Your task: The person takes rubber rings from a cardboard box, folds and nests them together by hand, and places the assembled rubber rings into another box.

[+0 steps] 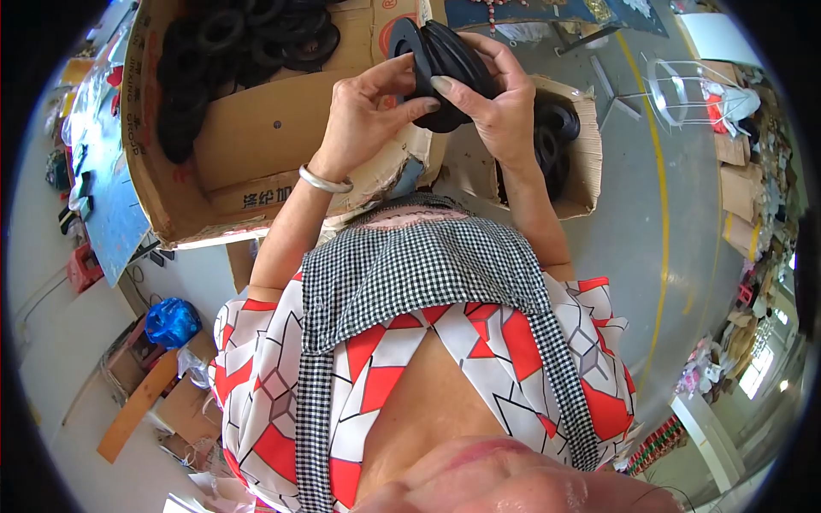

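Up in front of me, over the gap between two cardboard boxes, both hands hold a stack of black rings [462, 73] that look like rubber. My left hand [363, 107], with a silver bangle [325, 179] on its wrist, is closed at the near left side, thumb and fingers pinching the leftmost ring [404, 40]. Wrapped round the stack from the right, my right hand [506, 107] presses its thumb on the rings' edges. The rings stand on edge, side by side. Whether the leftmost ring is separate from the stack, I cannot tell.
A large cardboard box [248, 128] at the upper left holds many black rings [222, 34]. A smaller box [586, 158] on the right holds more. A blue table [115, 201] stands far left, and a wire frame [671, 94] sits on the floor at right.
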`<state>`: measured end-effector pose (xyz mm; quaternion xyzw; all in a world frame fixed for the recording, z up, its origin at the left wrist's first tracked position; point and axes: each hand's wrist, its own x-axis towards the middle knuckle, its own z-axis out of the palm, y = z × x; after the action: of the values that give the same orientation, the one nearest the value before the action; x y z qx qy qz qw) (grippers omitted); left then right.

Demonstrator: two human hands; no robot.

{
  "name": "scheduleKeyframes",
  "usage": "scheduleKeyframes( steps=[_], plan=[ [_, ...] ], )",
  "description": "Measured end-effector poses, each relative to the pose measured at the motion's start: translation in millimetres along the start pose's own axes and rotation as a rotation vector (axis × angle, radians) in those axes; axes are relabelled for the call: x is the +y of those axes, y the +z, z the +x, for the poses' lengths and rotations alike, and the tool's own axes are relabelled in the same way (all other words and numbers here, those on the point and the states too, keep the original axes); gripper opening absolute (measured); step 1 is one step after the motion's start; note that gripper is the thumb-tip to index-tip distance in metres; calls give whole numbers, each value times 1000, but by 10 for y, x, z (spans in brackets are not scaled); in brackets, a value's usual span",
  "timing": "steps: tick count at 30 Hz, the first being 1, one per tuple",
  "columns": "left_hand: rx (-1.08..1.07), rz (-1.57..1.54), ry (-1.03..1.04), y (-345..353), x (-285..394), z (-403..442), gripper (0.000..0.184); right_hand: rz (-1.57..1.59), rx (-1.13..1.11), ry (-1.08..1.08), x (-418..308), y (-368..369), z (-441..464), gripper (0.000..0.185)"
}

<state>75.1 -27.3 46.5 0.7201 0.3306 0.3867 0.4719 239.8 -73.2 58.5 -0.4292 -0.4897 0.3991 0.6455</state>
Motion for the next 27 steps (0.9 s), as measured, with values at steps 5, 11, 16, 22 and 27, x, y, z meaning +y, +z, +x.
scheduleKeyframes(
  steps=[5, 11, 16, 22, 27],
  plan=[
    [-51, -55, 105, 68, -62, -31, 45, -44, -2, -28, 28, 0, -48, 46],
    [-121, 117, 35, 129, 110, -44, 36, -112, 72, -40, 53, 43, -141, 46],
    [0, 61, -30, 282, 37, 15, 31, -59, 272, -6, 7, -80, -167, 45],
    [51, -693, -216, 352, -144, 497, 29, 285, 756, 91, 59, -1292, -524, 42],
    [-247, -847, -521, 869, -536, 786, 28, 205, 995, -14, 368, -2171, -1142, 35]
  ],
)
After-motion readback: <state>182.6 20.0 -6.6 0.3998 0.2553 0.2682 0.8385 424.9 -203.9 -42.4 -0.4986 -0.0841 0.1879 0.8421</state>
